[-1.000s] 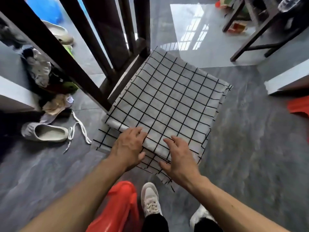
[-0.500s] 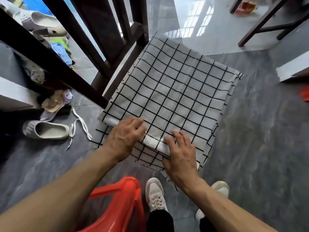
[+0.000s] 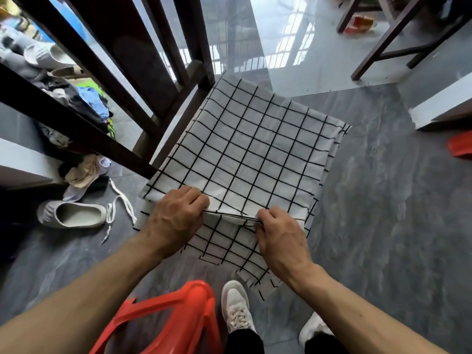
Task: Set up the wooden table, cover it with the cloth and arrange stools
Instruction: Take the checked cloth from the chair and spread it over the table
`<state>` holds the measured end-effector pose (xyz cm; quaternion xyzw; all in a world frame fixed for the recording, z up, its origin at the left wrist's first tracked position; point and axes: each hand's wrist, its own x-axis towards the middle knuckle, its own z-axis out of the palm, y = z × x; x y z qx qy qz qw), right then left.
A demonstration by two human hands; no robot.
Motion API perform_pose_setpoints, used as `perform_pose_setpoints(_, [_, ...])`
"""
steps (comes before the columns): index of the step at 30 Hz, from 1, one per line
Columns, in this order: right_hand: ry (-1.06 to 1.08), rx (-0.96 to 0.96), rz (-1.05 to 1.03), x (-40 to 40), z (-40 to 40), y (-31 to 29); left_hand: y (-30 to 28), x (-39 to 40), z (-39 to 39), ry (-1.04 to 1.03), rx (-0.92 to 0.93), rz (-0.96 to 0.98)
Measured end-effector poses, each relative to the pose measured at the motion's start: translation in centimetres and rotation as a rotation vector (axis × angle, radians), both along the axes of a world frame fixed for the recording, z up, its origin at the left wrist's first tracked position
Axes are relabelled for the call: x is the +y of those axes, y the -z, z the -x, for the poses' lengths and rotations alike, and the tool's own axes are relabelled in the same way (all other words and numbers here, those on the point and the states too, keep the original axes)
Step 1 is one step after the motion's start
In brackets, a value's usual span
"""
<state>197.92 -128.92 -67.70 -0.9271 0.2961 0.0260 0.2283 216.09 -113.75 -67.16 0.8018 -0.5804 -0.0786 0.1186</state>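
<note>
Since the earlier frame both hands went from lying flat on the cloth [image 3: 245,154] to curling their fingers into its near folded edge. Left hand [image 3: 176,221], lower centre-left, fingers bent over and gripping the fold. Right hand [image 3: 281,238], lower centre-right, thumb and fingers pinching the same edge, layers bunched between them. Cloth is white with black grid, folded, centre of frame, lying on a surface it fully covers; can't tell what that surface is. Lower layers hang out toward the bottom of the frame. Dark wooden frame [image 3: 143,67] upper left, touching the cloth's far left edge. Red plastic stool [image 3: 166,323] bottom centre, beside the person's white sneaker [image 3: 236,305]. Loose grey shoe [image 3: 71,214] and white lace [image 3: 120,208] on grey floor [image 3: 383,238], left side. Another dark wooden piece [image 3: 390,34] upper right.
</note>
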Motion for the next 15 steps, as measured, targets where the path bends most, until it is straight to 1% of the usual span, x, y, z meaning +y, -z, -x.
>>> perform_pose_setpoints(4, [0.004,-0.045,-0.036,-3.3,0.2,-6.4,-6.0,-1.9,0.3,0.012,-0.014,0.109])
perform_pose_setpoints(7, [0.008,-0.113,-0.075,-5.8,0.6,-13.5,-12.9,-3.4,0.5,0.015,-0.039,0.22])
perform_pose_setpoints(10, [-0.006,-0.156,-0.05,-7.4,0.6,-19.4,-18.3,-4.6,0.7,0.001,-0.078,0.276])
perform_pose_setpoints(15, [-0.019,-0.244,0.01,-10.9,2.0,-31.9,-29.9,-7.3,2.5,-0.018,-0.156,0.343])
